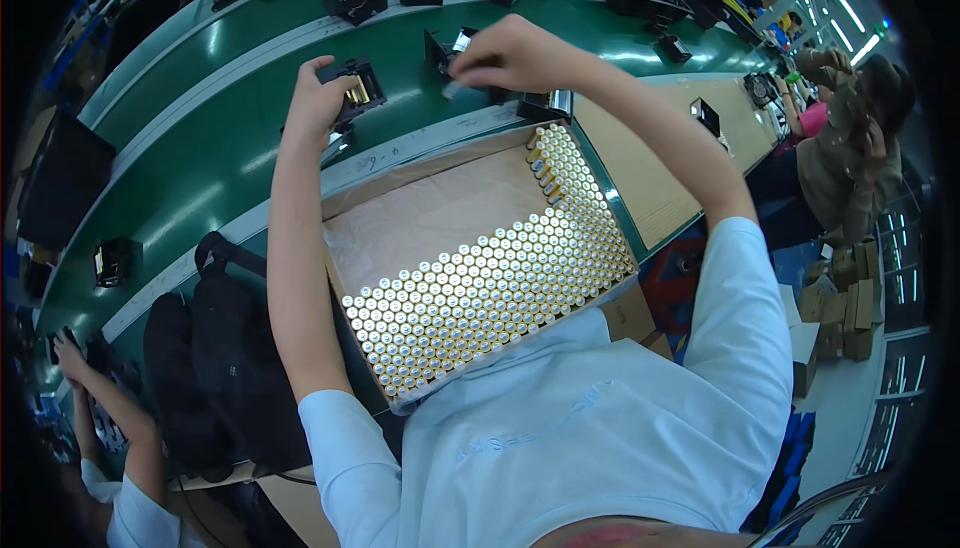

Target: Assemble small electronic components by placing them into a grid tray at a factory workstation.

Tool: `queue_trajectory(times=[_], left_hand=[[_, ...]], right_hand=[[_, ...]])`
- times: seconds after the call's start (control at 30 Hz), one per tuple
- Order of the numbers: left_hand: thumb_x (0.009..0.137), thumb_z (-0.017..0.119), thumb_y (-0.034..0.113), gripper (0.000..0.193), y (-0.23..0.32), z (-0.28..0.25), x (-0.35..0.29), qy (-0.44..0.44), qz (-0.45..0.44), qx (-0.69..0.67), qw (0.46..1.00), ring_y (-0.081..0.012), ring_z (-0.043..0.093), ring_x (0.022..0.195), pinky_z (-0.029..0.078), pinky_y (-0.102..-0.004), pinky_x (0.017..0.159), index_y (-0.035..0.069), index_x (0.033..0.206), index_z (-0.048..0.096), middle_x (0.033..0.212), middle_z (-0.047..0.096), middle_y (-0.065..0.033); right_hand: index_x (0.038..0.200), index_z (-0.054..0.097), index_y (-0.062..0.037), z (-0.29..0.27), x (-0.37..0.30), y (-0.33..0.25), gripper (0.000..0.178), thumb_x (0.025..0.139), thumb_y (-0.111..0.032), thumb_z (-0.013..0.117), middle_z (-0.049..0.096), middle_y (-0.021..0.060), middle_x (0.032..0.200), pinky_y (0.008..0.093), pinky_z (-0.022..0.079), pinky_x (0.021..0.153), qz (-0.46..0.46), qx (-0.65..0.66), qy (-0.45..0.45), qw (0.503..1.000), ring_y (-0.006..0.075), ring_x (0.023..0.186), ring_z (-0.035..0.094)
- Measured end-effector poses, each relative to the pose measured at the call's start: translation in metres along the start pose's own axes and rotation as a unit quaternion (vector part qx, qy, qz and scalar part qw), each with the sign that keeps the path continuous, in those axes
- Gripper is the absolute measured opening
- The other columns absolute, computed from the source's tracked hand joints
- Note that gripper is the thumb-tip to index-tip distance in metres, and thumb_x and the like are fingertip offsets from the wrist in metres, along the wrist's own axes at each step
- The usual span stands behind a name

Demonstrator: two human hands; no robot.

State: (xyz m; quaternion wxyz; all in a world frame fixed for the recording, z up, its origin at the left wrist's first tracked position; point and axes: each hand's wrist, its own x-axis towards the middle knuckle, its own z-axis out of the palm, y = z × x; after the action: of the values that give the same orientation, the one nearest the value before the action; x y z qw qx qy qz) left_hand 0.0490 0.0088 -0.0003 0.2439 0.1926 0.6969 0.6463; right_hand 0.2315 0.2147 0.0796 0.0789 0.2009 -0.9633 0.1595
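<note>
My left hand (318, 100) grips the edge of a black plastic device (370, 83) on the green conveyor, its fingers beside gold-coloured batteries (354, 90) in the open compartment. To the right my right hand (512, 56) hangs over the belt, its fingers bent together and their tips blurred. Whatever they hold cannot be made out. Close by its fingertips stands another black device (438, 53) with a raised flap. In front of me a shallow cardboard box (330, 268) holds many upright batteries (480, 298) in tight rows; brown lining shows in its far left part.
More black devices (355, 3) sit along the far belt, one (118, 260) at the left. A black bag (235, 348) lies left of the box. At lower left a co-worker's hand (70, 358) is busy. Another person (850, 138) is by the wooden board (640, 168) at right.
</note>
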Motion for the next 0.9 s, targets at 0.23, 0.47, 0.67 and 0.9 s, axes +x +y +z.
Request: queue_trajectory(times=[0.23, 0.47, 0.67, 0.9], left_hand=[[0.084, 0.063, 0.002, 0.053, -0.007, 0.000, 0.009, 0.001, 0.022, 0.009, 1.000, -0.0255, 0.065, 0.087, 0.056, -0.0325, 0.071, 0.000, 0.133, 0.043, 0.114, 0.056, -0.0245], [0.086, 0.061, 0.000, 0.049, -0.008, -0.009, 0.014, 0.047, 0.044, 0.034, 0.997, -0.0243, 0.064, 0.090, 0.056, -0.0317, 0.072, 0.000, 0.132, 0.044, 0.114, 0.056, -0.0236], [0.087, 0.061, 0.005, 0.048, -0.008, -0.022, 0.012, 0.082, 0.054, 0.061, 0.993, -0.0296, 0.063, 0.091, 0.056, -0.0367, 0.077, 0.001, 0.132, 0.045, 0.115, 0.055, -0.0244], [0.087, 0.061, 0.017, 0.045, 0.004, -0.041, 0.001, 0.143, 0.107, 0.344, 0.922, -0.0386, 0.064, 0.085, 0.054, -0.0443, 0.078, 0.002, 0.127, 0.046, 0.113, 0.057, -0.0288]], right_hand=[[0.092, 0.075, -0.0006, 0.072, 0.095, 0.008, 0.017, 0.088, -0.016, 0.069, 0.073, 0.0071, 0.082, 0.0294, 0.048, 0.057, 0.070, -0.050, 0.234, 0.968, 0.0190, 0.057, 0.059], [0.094, 0.075, -0.0036, 0.098, 0.124, 0.011, 0.023, 0.091, -0.024, 0.065, 0.069, 0.0068, 0.087, 0.0303, 0.050, 0.066, 0.143, -0.090, 0.210, 0.963, 0.0215, 0.071, 0.060], [0.111, 0.071, -0.0092, 0.139, 0.112, -0.005, 0.027, 0.094, -0.027, 0.060, 0.061, 0.0096, 0.106, 0.0347, 0.052, 0.075, 0.095, -0.136, 0.249, 0.954, 0.0265, 0.088, 0.057], [0.122, 0.065, -0.0090, 0.116, 0.100, 0.024, 0.043, 0.084, -0.030, 0.067, 0.060, 0.0130, 0.117, 0.0375, 0.054, 0.080, 0.256, -0.272, 0.245, 0.894, 0.0314, 0.095, 0.060]])
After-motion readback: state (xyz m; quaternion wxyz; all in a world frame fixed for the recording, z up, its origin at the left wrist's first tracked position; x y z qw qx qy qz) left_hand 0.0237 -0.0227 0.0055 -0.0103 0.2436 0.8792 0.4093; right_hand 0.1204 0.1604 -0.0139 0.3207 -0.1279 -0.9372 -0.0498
